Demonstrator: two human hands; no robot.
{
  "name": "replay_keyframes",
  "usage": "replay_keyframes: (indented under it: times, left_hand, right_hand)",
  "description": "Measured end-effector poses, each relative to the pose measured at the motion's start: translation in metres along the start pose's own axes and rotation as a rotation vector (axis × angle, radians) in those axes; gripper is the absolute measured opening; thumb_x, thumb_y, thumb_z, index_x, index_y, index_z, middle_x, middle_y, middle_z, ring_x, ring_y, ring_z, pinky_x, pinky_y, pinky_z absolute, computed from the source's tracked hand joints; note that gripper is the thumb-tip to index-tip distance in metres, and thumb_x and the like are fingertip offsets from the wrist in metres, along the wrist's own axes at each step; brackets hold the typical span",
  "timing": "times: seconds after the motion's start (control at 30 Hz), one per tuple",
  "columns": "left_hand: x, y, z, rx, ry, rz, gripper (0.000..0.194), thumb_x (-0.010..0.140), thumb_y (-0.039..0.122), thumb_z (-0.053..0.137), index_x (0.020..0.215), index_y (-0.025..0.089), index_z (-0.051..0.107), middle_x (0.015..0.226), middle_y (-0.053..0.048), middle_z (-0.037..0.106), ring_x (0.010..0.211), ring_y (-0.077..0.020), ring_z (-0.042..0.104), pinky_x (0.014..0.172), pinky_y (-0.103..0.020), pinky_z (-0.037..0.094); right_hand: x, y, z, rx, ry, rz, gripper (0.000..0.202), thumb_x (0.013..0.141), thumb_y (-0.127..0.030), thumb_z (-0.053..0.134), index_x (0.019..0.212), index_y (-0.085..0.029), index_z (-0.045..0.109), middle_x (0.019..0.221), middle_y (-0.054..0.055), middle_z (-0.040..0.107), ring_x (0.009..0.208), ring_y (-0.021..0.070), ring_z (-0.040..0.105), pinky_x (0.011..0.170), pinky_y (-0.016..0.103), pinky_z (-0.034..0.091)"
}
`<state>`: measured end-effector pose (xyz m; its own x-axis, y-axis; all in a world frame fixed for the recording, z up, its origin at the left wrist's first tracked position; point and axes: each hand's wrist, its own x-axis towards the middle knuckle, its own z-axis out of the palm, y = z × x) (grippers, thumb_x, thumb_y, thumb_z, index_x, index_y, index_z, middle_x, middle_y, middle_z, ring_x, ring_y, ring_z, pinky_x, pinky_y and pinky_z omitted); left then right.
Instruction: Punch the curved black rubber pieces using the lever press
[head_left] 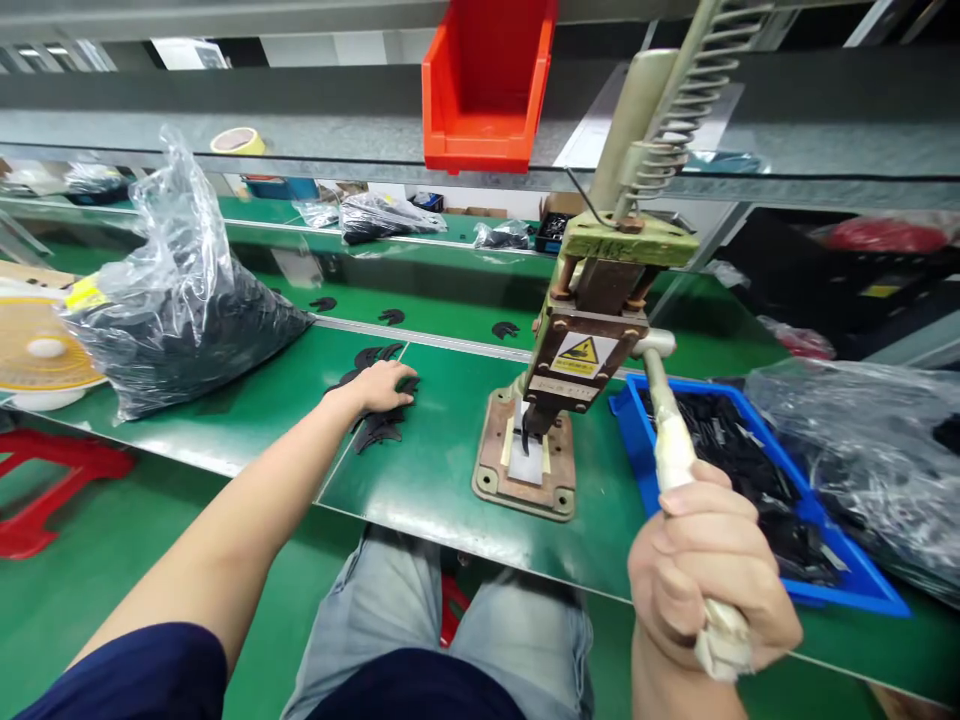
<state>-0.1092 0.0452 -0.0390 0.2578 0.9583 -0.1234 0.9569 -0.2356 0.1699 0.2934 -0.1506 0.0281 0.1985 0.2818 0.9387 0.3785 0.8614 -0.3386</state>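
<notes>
My right hand [712, 570] is wrapped round the tape-covered lever handle [673, 445] of a hand press [585, 340]. Under the press ram, a small black curved part [526, 432] stands against the metal plate on the base [489, 482]. My left hand [384, 387] rests over a loose pile of black curved plastic parts [377, 430], left of the press. Its fingers are apart and partly stretched out over the pile; what lies beneath the palm is hidden.
A clear plastic bag of black parts [202, 320] stands at left beside a fan [45, 350]. Right of the press sit a blue tray of black parts [862, 590] and another plastic bag [877, 440]. A red bin [487, 150] and a tape roll [238, 141] are on the shelf. Several black pieces lie on the green strip behind.
</notes>
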Motion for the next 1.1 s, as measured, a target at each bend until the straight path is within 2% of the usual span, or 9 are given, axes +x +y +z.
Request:
replay_keyframes:
  times: [0.07,0.13,0.27,0.43,0.6,0.73,0.87,0.97,1.1]
  left_hand:
    - [0.003,-0.008,0.003,-0.001,-0.101,0.091,0.071,0.082,0.040,0.075,0.149,0.021,0.059,0.155,-0.013,0.056,0.145,-0.0327,0.050,0.123,-0.041,0.037]
    - [0.006,-0.007,0.009,-0.002,-0.133,0.133,0.069,0.084,0.037,0.072,0.149,0.020,0.060,0.156,-0.013,0.056,0.145,-0.0313,0.050,0.124,-0.039,0.036]
    - [0.012,0.010,0.020,-0.040,-0.094,0.150,0.060,0.089,0.047,0.068,0.142,0.020,0.066,0.142,-0.014,0.061,0.130,-0.0281,0.061,0.115,-0.033,0.044]
    - [0.015,0.027,0.024,-0.055,-0.013,0.177,0.059,0.086,0.061,0.069,0.130,0.022,0.072,0.127,-0.013,0.063,0.111,-0.0290,0.068,0.102,-0.036,0.052]
    - [0.017,0.020,0.022,-0.079,-0.001,0.269,0.054,0.081,0.044,0.078,0.131,0.023,0.073,0.132,-0.013,0.064,0.125,-0.0308,0.060,0.113,-0.037,0.044]
    - [0.021,0.016,0.021,-0.073,0.006,0.279,0.039,0.081,0.038,0.077,0.117,0.023,0.077,0.126,-0.012,0.067,0.124,-0.0313,0.058,0.112,-0.041,0.043]
    - [0.021,0.028,0.015,-0.046,0.023,0.263,0.026,0.076,0.039,0.080,0.094,0.021,0.073,0.108,-0.011,0.070,0.111,-0.0303,0.062,0.100,-0.037,0.047]
    - [0.014,0.044,0.012,-0.086,0.002,0.242,0.018,0.083,0.036,0.072,0.082,0.023,0.061,0.085,-0.006,0.068,0.089,-0.0266,0.065,0.081,-0.033,0.047]
    - [0.003,0.071,0.017,-0.413,-0.047,0.138,0.026,0.091,0.040,0.063,0.081,0.026,0.043,0.072,0.001,0.065,0.065,-0.0197,0.062,0.063,-0.029,0.041]
  right_hand:
    - [0.000,-0.001,-0.002,-0.005,-0.023,0.007,0.020,0.079,-0.021,0.069,0.063,-0.023,0.057,0.066,-0.003,0.062,0.074,0.0206,0.064,0.096,0.064,0.052]
    - [0.000,-0.002,-0.002,-0.007,-0.032,0.015,0.020,0.079,-0.020,0.069,0.063,-0.023,0.057,0.065,-0.003,0.062,0.074,0.0212,0.064,0.096,0.065,0.052]
    - [0.000,-0.001,-0.001,-0.021,-0.004,0.017,0.021,0.079,-0.022,0.069,0.063,-0.024,0.056,0.063,-0.003,0.061,0.071,0.0209,0.063,0.096,0.064,0.053]
    - [-0.001,0.002,-0.001,-0.013,-0.005,-0.001,0.021,0.078,-0.025,0.068,0.061,-0.025,0.056,0.062,-0.003,0.060,0.071,0.0196,0.063,0.097,0.061,0.054]
    - [-0.002,0.001,-0.004,-0.015,-0.033,0.025,0.020,0.077,-0.023,0.069,0.062,-0.025,0.056,0.064,-0.003,0.060,0.074,0.0202,0.063,0.099,0.062,0.052]
    - [0.000,0.002,0.000,-0.003,-0.004,-0.008,0.021,0.074,-0.021,0.068,0.061,-0.024,0.053,0.062,-0.003,0.058,0.071,0.0196,0.062,0.098,0.059,0.054]
    - [0.000,0.002,0.003,-0.007,0.026,-0.016,0.021,0.076,-0.022,0.067,0.061,-0.024,0.052,0.061,-0.003,0.057,0.069,0.0191,0.061,0.098,0.059,0.054]
    - [0.000,0.000,0.000,-0.026,-0.027,0.007,0.020,0.076,-0.022,0.068,0.062,-0.024,0.054,0.062,-0.004,0.059,0.072,0.0196,0.063,0.100,0.060,0.053]
    - [-0.001,-0.001,-0.001,-0.043,-0.021,0.020,0.024,0.079,-0.026,0.070,0.062,-0.025,0.053,0.063,-0.004,0.059,0.073,0.0192,0.063,0.100,0.060,0.053]
